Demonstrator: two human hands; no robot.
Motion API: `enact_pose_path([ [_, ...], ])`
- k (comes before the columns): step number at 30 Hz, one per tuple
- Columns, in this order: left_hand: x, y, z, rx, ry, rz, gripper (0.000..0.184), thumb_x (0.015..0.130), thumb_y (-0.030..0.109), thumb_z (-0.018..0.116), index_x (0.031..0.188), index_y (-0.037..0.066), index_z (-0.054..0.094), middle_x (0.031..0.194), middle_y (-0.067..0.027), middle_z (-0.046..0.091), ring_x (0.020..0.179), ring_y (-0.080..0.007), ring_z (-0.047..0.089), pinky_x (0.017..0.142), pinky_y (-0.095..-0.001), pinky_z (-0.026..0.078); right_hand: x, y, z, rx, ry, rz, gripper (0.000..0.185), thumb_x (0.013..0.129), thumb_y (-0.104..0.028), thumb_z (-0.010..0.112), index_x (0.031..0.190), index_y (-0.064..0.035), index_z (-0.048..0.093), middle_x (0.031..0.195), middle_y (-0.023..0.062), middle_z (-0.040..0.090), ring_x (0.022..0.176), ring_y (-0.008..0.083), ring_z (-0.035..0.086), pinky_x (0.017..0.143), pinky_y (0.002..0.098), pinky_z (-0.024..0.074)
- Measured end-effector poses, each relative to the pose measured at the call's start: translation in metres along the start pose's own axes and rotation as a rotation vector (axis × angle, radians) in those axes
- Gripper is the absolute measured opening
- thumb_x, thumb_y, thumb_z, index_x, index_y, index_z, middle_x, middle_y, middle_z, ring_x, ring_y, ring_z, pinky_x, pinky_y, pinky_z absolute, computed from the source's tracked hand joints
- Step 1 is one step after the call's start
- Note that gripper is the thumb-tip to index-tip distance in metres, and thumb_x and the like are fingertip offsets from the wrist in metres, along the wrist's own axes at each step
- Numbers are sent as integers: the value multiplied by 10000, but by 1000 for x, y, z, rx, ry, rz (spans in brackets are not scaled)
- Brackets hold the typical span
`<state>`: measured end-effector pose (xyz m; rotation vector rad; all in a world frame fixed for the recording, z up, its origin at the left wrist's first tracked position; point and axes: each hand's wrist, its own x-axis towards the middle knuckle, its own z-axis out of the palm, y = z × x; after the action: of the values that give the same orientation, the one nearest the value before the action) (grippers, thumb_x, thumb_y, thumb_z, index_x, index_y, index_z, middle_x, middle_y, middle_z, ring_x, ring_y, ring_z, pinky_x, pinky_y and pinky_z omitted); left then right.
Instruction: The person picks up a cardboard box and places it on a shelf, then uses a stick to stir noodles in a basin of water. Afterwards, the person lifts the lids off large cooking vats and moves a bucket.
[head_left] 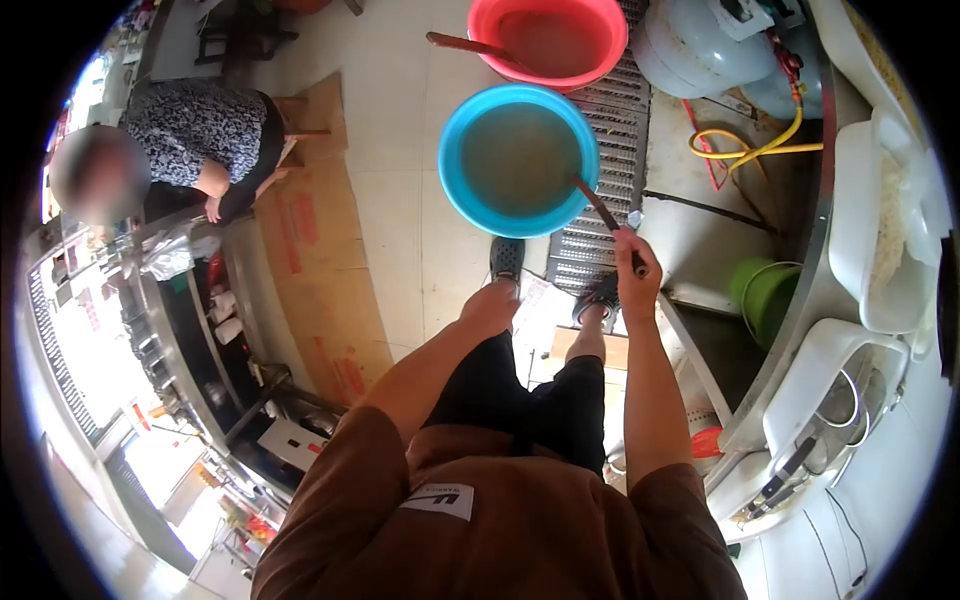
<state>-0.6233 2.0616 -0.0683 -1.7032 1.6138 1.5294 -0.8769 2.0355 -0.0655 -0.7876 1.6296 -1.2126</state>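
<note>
My right hand (637,270) is wrapped round a brown wooden stick (598,205). The stick's far end dips into cloudy, brownish liquid (522,160) at the right side of a round blue basin (449,190), which stands on the floor in front of my feet. My left hand (492,306) is low at my left leg, just above the shoe and short of the basin. Its fingers are mostly hidden, so their pose does not show.
Beyond the blue basin stands a red basin (480,20) with a wooden-handled tool (465,43) across its rim. Gas cylinders (695,50) and a yellow hose (745,150) lie right, above a green bucket (765,300). A seated person (195,130) is at left beside flattened cardboard (310,230).
</note>
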Motion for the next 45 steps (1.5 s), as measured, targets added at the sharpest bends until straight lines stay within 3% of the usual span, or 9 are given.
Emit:
enact_pose_path([
  [7,-32,-57,13,194,97,-45,412,850,299,484,1134,8,548,1164,-175,552,1107,-309,498,944,-383,385,28,26,-45,54,47,136,199,891,-165,548,948,10,624,1009,55,629,948,124,540,868,250,378],
  [11,-31,-45,5,91,180,-44,406,850,292,491,1120,-5,548,1100,-192,578,1047,-318,534,902,-382,412,36,61,-63,495,106,297,189,898,-180,547,945,2,568,1042,87,607,936,125,540,799,218,447],
  [14,-31,-28,-4,68,130,-88,393,854,288,492,1121,6,551,1087,-183,586,1025,-312,546,886,-376,423,36,76,-85,643,108,319,161,911,-180,517,857,-29,528,1068,114,590,1013,194,547,893,349,460],
  [21,-29,-65,20,72,184,-103,381,853,283,512,1124,19,553,1075,-162,600,1001,-296,565,874,-360,437,20,137,-135,925,30,360,254,936,-267,447,797,-63,509,1092,126,586,1162,296,475,1005,445,375],
  [35,-38,-89,16,114,195,-144,384,844,279,537,1124,17,553,1063,-158,610,968,-270,589,853,-346,452,-69,226,-161,1296,329,597,329,906,-343,479,728,-81,568,980,108,648,1110,299,524,963,479,408],
  [38,-35,-84,18,111,188,-91,378,846,277,532,1115,13,556,1059,-160,610,964,-275,589,849,-348,453,-76,174,-141,1187,461,615,315,903,-347,487,714,-104,555,973,103,651,1083,288,543,941,476,419],
  [42,-34,-65,11,74,141,-29,357,849,264,523,1098,12,565,1058,-163,608,986,-296,575,865,-360,446,-68,56,-122,744,324,248,241,919,-287,492,846,-67,556,1094,124,597,1075,261,520,960,388,391],
  [44,-21,-86,27,61,215,53,354,850,268,521,1094,17,569,1069,-165,602,1007,-301,563,881,-366,436,-60,-52,-97,214,431,272,231,910,-189,478,977,7,581,1071,149,604,981,201,521,901,311,367],
  [45,-18,-102,32,68,284,114,350,852,272,520,1091,22,573,1079,-167,597,1027,-306,551,897,-372,427,-60,-87,-91,-39,307,86,222,900,-156,470,905,24,600,999,161,626,944,204,545,889,299,378],
])
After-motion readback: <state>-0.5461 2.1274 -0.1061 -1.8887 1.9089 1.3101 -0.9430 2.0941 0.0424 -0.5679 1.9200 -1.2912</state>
